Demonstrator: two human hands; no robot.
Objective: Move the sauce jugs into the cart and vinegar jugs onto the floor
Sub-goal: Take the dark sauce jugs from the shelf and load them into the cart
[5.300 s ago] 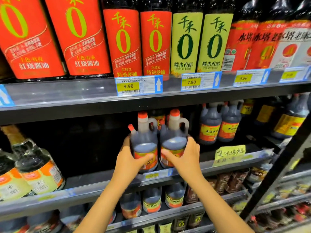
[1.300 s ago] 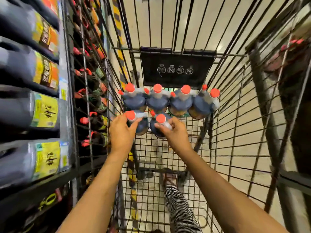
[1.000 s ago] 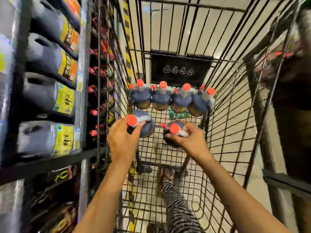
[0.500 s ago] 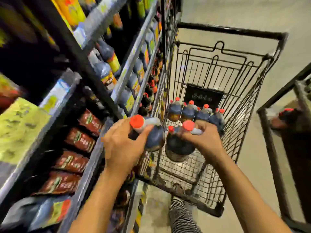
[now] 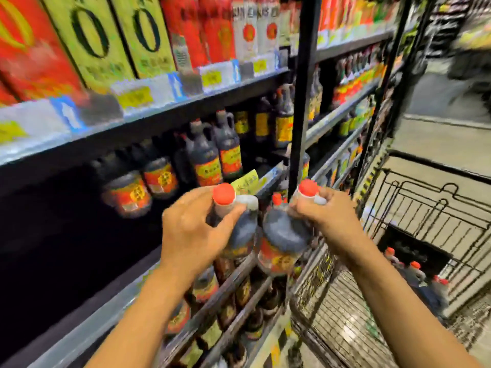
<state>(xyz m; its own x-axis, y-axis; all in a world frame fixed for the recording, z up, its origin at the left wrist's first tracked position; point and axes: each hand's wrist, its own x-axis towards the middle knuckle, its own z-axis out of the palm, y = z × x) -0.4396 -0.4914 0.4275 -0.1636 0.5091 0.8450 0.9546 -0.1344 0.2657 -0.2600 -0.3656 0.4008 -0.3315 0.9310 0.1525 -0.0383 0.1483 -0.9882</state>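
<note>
Head view, centre of the frame: the left hand (image 5: pixel 196 232) grips one sauce jug (image 5: pixel 243 235) with fingers curled round its neck just under the red cap. Beside it, the right hand (image 5: pixel 328 217) clenches the neck and handle of a second sauce jug (image 5: pixel 285 243). Both jugs hang in the air, almost touching. I think the neck grip lets each hand carry one heavy jug. At lower right is the wire cart (image 5: pixel 332 309), with red-capped jugs (image 5: pixel 414 270) at its far end. Behind, a shelf (image 5: pixel 148 112) carries dark jugs (image 5: pixel 204 158).

Blocked at twelve o'clock by black upright (image 5: pixel 303 88); crowded at eleven by shelved jugs (image 5: pixel 204 158); free at nine into dark shelf bay (image 5: pixel 66 235), at four into cart (image 5: pixel 342 309).
</note>
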